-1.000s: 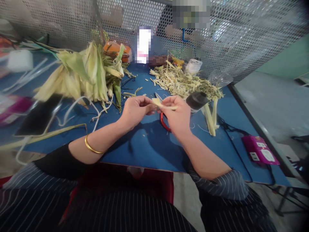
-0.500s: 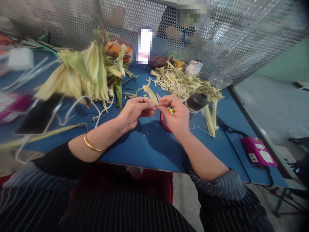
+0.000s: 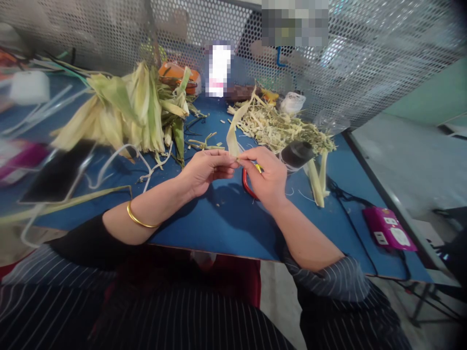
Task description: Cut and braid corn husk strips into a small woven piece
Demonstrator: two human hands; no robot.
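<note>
Between my hands a pale strip of corn husk (image 3: 235, 132) stands up, its narrow lower end pinched at the fingertips. My left hand (image 3: 207, 170) is closed on it with thumb and forefinger, the other fingers curled beneath. From the other side my right hand (image 3: 265, 170) pinches the same end, so the two sets of fingertips nearly touch. Partly hidden under my right hand lie scissors with a red handle (image 3: 248, 187). Just beyond that hand a dark spool (image 3: 296, 154) lies on the blue table (image 3: 233, 223).
A bundle of corn husks (image 3: 134, 104) lies at the left, a heap of husk scraps (image 3: 277, 124) at the back right. A dark phone (image 3: 58, 172) with white cable is at the left, a purple power strip (image 3: 388, 229) at the right. A perforated metal screen (image 3: 204, 24) borders the back.
The husk strip, bent over to the left before, now stands more upright and reaches higher. Both hands have stayed almost in the same place.
</note>
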